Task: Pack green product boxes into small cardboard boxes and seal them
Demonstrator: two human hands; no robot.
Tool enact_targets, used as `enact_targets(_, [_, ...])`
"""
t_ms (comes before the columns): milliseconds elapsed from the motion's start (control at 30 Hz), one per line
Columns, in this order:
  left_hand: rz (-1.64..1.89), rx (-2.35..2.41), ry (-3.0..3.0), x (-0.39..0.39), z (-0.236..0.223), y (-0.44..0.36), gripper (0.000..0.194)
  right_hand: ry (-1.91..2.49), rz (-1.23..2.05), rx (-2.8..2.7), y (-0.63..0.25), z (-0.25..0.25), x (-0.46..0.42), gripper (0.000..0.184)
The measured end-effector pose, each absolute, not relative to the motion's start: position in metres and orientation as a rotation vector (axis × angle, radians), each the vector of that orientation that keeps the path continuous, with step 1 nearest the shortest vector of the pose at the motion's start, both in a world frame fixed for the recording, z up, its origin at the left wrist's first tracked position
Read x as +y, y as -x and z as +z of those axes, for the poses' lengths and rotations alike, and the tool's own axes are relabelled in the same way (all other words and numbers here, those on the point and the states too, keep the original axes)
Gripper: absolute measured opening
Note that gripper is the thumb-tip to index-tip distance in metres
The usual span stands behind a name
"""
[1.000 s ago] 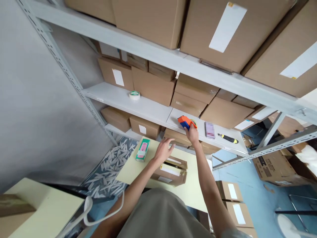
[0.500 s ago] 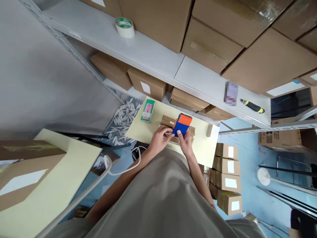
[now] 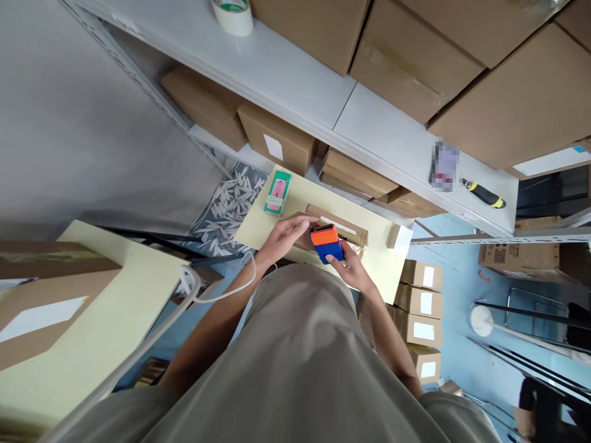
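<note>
My right hand [image 3: 353, 269] is wrapped around an orange and blue tape dispenser [image 3: 327, 243], its toothed front tilted away from me. Under the dispenser lies a taped cardboard box [image 3: 318, 213] with a white label strip, partly covered by the dispenser and both hands. My left hand [image 3: 282, 237] is at the box's left end with its fingers stretched out and nothing seen in it; whether the fingertips touch the box I cannot tell. A green and pink packet [image 3: 277, 192] lies on the pale yellow table [image 3: 253, 224] beyond my left hand.
Ahead, a grey metal shelf [image 3: 295, 64] carries cartons, a tape roll [image 3: 233, 15], a blurred-out item [image 3: 444, 166] and a black and yellow utility knife [image 3: 483, 193]. Stacked boxes [image 3: 418, 301] stand right of the table. A white cable [image 3: 226, 298] hangs by my left forearm.
The tape dispenser came from the shelf down over the box in my right hand. Since half a second ago, my left hand has moved away from it and opened. My view has tilted down.
</note>
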State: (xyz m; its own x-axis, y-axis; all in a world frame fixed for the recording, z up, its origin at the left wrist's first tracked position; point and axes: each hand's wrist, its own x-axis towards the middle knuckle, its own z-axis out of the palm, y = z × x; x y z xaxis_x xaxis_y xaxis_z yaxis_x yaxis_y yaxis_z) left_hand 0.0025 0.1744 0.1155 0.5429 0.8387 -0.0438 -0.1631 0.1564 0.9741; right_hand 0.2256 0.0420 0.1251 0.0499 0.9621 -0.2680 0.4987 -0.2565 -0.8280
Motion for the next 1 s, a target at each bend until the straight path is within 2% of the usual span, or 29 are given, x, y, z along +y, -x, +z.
enact_targets(567, [0.976, 0.667, -1.543, 0.162, 0.132, 0.006, 0.022, 1.919, 1.139, -1.678, -0.228, 0.144, 0.036, 0.042])
enact_targets(733, [0.904, 0.773, -1.379, 0.16, 0.128, 0.009, 0.03, 1.937, 1.138, -1.743, -0.227, 0.153, 0.038, 0.043])
enact_targets(1000, [0.815, 1.009, -0.982, 0.152, 0.09, -0.013, 0.051, 2.121, 1.147, -1.843, -0.226, 0.175, 0.061, 0.054])
